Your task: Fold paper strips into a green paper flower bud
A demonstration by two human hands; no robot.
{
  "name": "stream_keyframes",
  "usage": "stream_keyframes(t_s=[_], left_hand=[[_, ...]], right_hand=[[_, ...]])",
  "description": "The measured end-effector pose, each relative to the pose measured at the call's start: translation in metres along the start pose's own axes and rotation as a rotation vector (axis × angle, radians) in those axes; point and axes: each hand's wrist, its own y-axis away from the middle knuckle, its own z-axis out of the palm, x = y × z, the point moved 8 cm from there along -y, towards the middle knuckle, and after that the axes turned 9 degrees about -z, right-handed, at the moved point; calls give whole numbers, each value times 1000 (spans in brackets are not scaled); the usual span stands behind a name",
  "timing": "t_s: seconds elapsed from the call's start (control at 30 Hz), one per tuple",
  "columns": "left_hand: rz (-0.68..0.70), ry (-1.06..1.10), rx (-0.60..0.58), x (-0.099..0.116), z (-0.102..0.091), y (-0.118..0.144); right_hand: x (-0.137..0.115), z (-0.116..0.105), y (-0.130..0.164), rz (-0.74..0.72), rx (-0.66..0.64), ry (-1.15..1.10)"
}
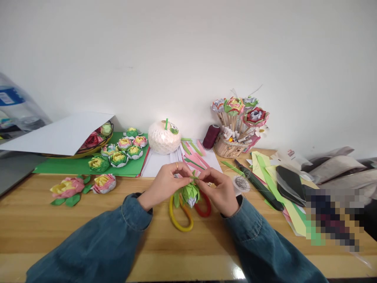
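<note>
My left hand [165, 184] and my right hand [221, 189] meet over the middle of the wooden table [88, 236]. Together they pinch a small green paper flower [191, 193] with a white tip pointing down. A ring shows on a left finger. Under the hands lie scissors with a yellow loop [176, 220] and a red loop [204, 208]. Both arms wear blue denim sleeves.
Finished paper flowers [119, 151] sit on a green sheet [67, 167] at the left, two more [68, 188] on bare wood. A white round ball [164, 137], a dark thread spool [211, 136], a basket of paper flowers on sticks [238, 118] and paper strips [266, 173] lie behind and right.
</note>
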Motion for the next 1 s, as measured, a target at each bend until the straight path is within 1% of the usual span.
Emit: stream_keyframes(t_s=[0.07, 0.1, 0.2, 0.3, 0.4, 0.47, 0.57, 0.7, 0.8, 1.0], left_hand=[[27, -30, 40, 2, -2, 2], [39, -34, 60, 4, -3, 2], [48, 1, 74, 5, -6, 2], [-26, 60, 25, -1, -5, -3], [-140, 121, -66, -11, -2, -8], [-196, 124, -112, -17, -1, -9], [-227, 87, -106, -21, -2, -9], [-189, 80, -57, -19, -5, -9], [-176, 94, -45, -17, -6, -9], [-236, 102, -98, -16, -4, -7]], right_hand=[[-3, -2, 0, -42, 19, 76], [-2, -2, 0, -38, 18, 79], [9, 3, 0, 61, -57, -10], [16, 8, 0, 130, -129, -80], [17, 7, 0, 142, -114, -84], [18, 6, 0, 147, -110, -72], [23, 8, 1, 174, -142, -96], [29, 16, 4, 224, -229, -187], [30, 17, 5, 236, -216, -193], [26, 13, 3, 194, -170, -94]])
